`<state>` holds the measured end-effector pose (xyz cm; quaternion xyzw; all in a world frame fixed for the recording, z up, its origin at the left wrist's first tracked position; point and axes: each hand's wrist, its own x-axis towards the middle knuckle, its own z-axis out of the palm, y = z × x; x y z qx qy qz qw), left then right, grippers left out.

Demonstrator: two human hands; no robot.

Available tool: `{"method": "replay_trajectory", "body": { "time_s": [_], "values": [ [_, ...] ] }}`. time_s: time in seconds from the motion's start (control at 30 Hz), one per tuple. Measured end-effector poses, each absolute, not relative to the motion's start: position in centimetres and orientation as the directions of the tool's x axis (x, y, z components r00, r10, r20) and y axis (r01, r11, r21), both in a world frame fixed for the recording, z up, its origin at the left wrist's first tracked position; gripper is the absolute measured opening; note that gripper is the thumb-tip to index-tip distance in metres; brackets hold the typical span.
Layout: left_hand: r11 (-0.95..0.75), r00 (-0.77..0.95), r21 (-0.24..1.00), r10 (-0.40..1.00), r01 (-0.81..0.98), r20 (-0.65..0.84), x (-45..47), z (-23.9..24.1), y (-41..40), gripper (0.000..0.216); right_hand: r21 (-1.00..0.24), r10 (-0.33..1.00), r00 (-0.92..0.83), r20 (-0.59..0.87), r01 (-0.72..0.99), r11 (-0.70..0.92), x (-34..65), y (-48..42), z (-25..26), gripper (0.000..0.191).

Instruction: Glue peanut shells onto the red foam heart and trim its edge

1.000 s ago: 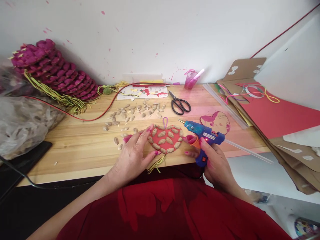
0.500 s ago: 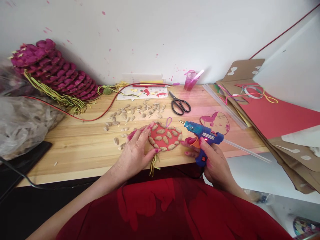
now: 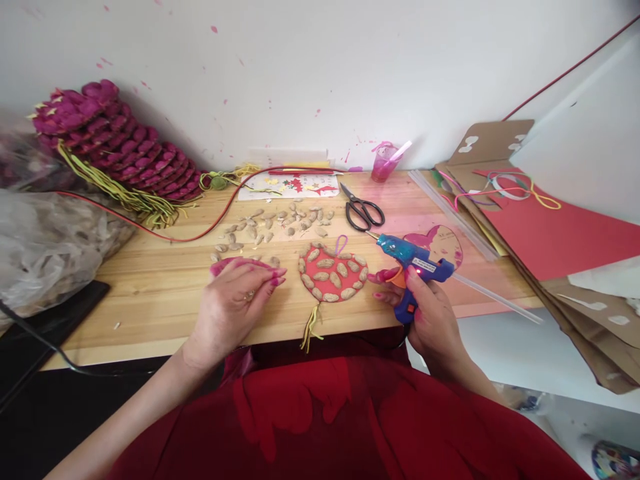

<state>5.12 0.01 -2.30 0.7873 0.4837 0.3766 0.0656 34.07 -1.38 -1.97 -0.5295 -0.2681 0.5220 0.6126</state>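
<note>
In my right hand (image 3: 425, 300) is a blue hot glue gun (image 3: 403, 250) with an orange trigger. Its nozzle points left and a clear glue stick (image 3: 493, 297) sticks out of its back. A red heart-shaped piece (image 3: 334, 270) lies flat on the table between my hands, peanuts along its rim and in its middle. It has a purple loop at the top and a yellow-green tassel (image 3: 312, 328) below. My left hand (image 3: 235, 300) is left of the heart and apart from it, thumb and fingers pinched together; whatever is between them is hidden. Loose peanuts (image 3: 260, 230) lie just beyond.
Black-handled scissors (image 3: 365, 210) lie behind the heart, near a pink cup (image 3: 384, 163). A pink-stained cardboard heart (image 3: 445, 243) is behind the glue gun. At left stand a magenta peanut string (image 3: 135, 150) and a plastic bag (image 3: 55, 233). A red cord (image 3: 220, 217) crosses the table.
My left hand has let go of the heart and moved left, its fingers now closed together. The glue gun stays in my right hand, almost in the same place.
</note>
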Motion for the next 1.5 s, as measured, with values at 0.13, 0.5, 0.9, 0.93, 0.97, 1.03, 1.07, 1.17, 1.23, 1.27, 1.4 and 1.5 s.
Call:
{"method": "replay_trajectory", "body": {
  "time_s": [0.13, 0.5, 0.9, 0.93, 0.97, 1.03, 1.07, 1.17, 1.23, 1.27, 1.4, 1.5],
  "values": [
    [-0.383, 0.152, 0.441, 0.867, 0.812, 0.474, 2.7, -1.4, -0.7, 0.023, -0.929, 0.931, 0.303, -0.203, -0.359, -0.086, 33.7, -0.8, -1.7, 0.041],
    [-0.249, 0.01, 0.429, 0.874, 0.868, 0.486, -0.2, -1.8, -1.1, 0.024, -0.93, 0.933, 0.303, -0.194, -0.36, -0.076, 33.6, 0.0, -2.0, 0.046],
    [-0.182, -0.089, 0.496, 0.877, 0.849, 0.473, -1.6, -1.8, -0.2, 0.024, -0.944, 0.916, 0.323, -0.238, -0.298, -0.141, 34.3, -0.3, -2.4, 0.043],
    [-0.177, -0.083, 0.496, 0.885, 0.85, 0.459, -1.7, -1.8, -0.2, 0.023, -0.943, 0.913, 0.328, -0.244, -0.299, -0.145, 34.3, -0.3, -2.4, 0.042],
    [-0.165, -0.082, 0.491, 0.893, 0.855, 0.442, -1.8, -1.7, -0.1, 0.023, -0.942, 0.91, 0.331, -0.25, -0.299, -0.15, 34.3, -0.3, -2.4, 0.042],
    [-0.126, -0.095, 0.472, 0.904, 0.872, 0.416, -1.9, -1.5, 0.0, 0.028, -0.944, 0.907, 0.335, -0.255, -0.29, -0.159, 34.3, -0.3, -2.4, 0.041],
    [-0.109, -0.101, 0.464, 0.908, 0.879, 0.406, -2.0, -1.4, 0.1, 0.031, -0.945, 0.907, 0.335, -0.256, -0.283, -0.162, 34.3, -0.3, -2.4, 0.041],
    [-0.106, -0.099, 0.461, 0.912, 0.881, 0.399, -2.1, -1.0, 0.5, 0.035, -0.949, 0.908, 0.33, -0.26, -0.259, -0.177, 34.4, -0.3, -2.1, 0.041],
    [-0.122, -0.084, 0.451, 0.908, 0.884, 0.41, -2.3, -0.9, 1.0, 0.035, -0.95, 0.908, 0.324, -0.266, -0.247, -0.19, 34.3, -0.4, -1.9, 0.039],
    [-0.129, -0.078, 0.445, 0.905, 0.886, 0.418, -2.4, -1.0, 1.3, 0.035, -0.949, 0.907, 0.323, -0.272, -0.243, -0.199, 34.3, -0.4, -1.8, 0.039],
    [-0.134, -0.087, 0.456, 0.898, 0.88, 0.432, -3.2, -1.2, 2.4, 0.029, -0.944, 0.882, 0.355, -0.312, -0.225, -0.243, 34.4, -0.4, -1.8, 0.045],
    [-0.078, -0.139, 0.47, 0.901, 0.879, 0.411, -3.8, -1.0, 3.0, 0.024, -0.94, 0.87, 0.369, -0.327, -0.225, -0.258, 35.0, -0.2, -2.4, 0.046]
  ]
}}
